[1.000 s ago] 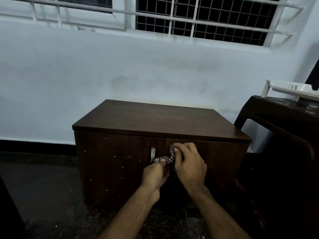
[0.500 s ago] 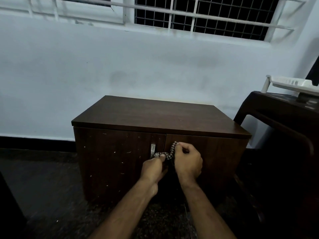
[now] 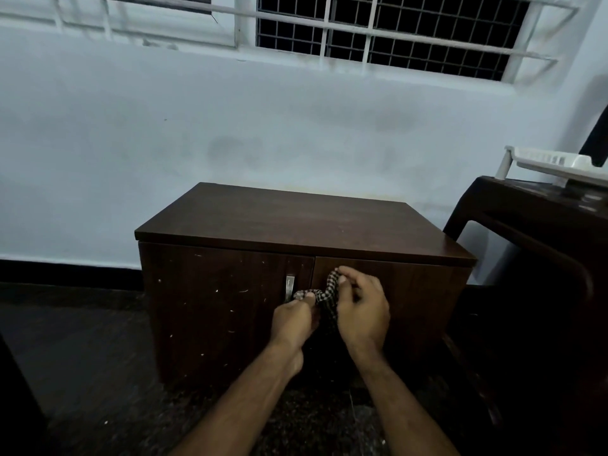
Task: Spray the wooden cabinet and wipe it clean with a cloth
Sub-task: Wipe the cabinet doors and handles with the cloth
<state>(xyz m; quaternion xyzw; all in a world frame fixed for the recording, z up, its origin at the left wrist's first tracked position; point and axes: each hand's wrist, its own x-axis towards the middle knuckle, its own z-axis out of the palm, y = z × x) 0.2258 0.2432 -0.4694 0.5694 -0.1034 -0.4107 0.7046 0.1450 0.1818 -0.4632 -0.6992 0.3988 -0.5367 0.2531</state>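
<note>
A checked black-and-white cloth (image 3: 329,299) hangs bunched between both hands before the dark brown wooden cabinet (image 3: 296,225); the left hand (image 3: 291,320) pinches its lower edge, the right hand (image 3: 362,311) grips its top.

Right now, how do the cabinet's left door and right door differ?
The left door shows in full, while the hands and the checked cloth cover part of the right door. The left door's metal handle is visible by the middle seam; no handle shows on the right door. Pale specks dot the left door; the visible part of the right door looks plainer. Both are dark brown wood and closed.
</note>
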